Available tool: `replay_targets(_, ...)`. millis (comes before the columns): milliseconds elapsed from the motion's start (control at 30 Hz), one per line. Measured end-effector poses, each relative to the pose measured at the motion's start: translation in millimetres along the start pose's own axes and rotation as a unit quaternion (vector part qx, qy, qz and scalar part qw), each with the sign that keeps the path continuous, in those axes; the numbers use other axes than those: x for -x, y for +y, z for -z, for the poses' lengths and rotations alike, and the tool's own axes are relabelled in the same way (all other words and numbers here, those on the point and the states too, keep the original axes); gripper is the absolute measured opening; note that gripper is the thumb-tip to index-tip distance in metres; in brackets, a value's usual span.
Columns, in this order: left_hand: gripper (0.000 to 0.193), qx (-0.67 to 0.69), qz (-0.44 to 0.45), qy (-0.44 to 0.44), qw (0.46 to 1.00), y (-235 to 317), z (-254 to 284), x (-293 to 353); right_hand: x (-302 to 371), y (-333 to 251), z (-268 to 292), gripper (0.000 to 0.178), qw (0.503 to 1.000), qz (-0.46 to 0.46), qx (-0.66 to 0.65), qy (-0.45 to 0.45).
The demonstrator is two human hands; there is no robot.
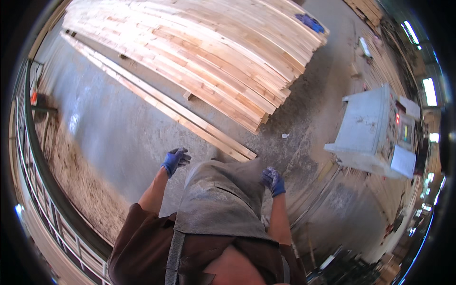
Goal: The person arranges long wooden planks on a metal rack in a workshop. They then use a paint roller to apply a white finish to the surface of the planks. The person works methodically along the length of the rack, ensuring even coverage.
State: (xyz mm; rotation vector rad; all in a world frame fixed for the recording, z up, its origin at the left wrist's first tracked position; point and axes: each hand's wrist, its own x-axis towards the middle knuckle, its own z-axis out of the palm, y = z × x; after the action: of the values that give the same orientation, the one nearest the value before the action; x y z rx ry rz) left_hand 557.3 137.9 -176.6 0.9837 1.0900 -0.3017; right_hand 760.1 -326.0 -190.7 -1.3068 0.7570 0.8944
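Note:
My left hand (176, 160), in a blue glove with grey on the fingers, hangs in the air over the floor with its fingers apart and nothing in them. On the other side of my grey apron (223, 199) is my right hand (273, 181), gloved alike. Its fingers are curled in, and nothing shows in them. Two long, narrow wooden boards (209, 135) lie side by side on the floor, their near ends just in front of the apron. Neither hand touches them. Beyond lies a wide stack of pale boards (204, 61).
A blue cloth-like bundle (309, 22) rests on the stack's far right corner. At the right stands a grey control cabinet (363, 128) with lit indicators and a paper sheet. A metal railing (35, 156) curves along the left, beside a sawdust-coloured heap (78, 175).

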Motion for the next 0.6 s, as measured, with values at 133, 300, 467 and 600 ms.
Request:
replay_targets(133,0.039,0.08,-0.014,0.055,0.995,5,-39,-10,-66,-90,-10,0.045,0.994,-0.003,0.103,-0.032)
replay_targets(300,0.04,0.166,0.01,0.189,0.968,-19,-118,-50,-178,-168,-66,0.051,0.961,-0.063,0.266,-0.051)
replay_targets(467,0.042,0.142,-0.003,0.188,0.972,-37,-215,-61,-297,-210,-76,0.063,0.958,-0.079,0.255,-0.109)
replay_targets(600,0.041,-0.093,-0.012,0.236,0.967,-57,-246,-98,-388,-229,-67,0.074,0.972,-0.088,0.199,-0.087)
